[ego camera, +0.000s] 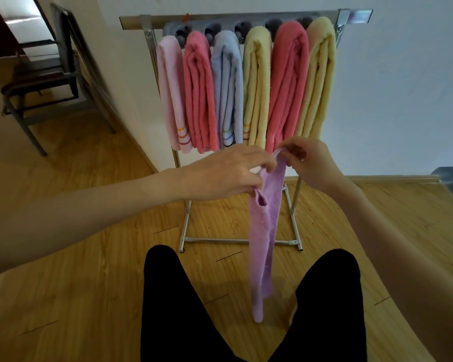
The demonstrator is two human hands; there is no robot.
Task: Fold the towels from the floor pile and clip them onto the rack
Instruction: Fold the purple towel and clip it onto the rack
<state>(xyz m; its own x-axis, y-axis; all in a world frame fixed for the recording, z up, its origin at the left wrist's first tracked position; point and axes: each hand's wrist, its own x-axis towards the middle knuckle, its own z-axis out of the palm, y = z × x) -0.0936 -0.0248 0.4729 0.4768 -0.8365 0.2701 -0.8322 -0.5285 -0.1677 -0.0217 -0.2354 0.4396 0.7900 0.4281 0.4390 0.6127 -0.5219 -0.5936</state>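
Head view: black-trousered legs (246, 309) over wood floor (89, 283). Purple towel (263, 231) hanging lengthwise, long axis vertical, lower end toward floor; top pinched by left hand (228, 173) and right hand (309, 160). Beyond, rack (246, 19) with six clipped towels (228, 87).

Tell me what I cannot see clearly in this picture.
Head view only:
- Grey clips on the metal rack: hidden behind the hanging folded towels.
- Floor pile: out of frame.
- Grip of the right hand on the long purple towel: fingertips hidden by cloth.
- Dark chair: cut by the left edge.
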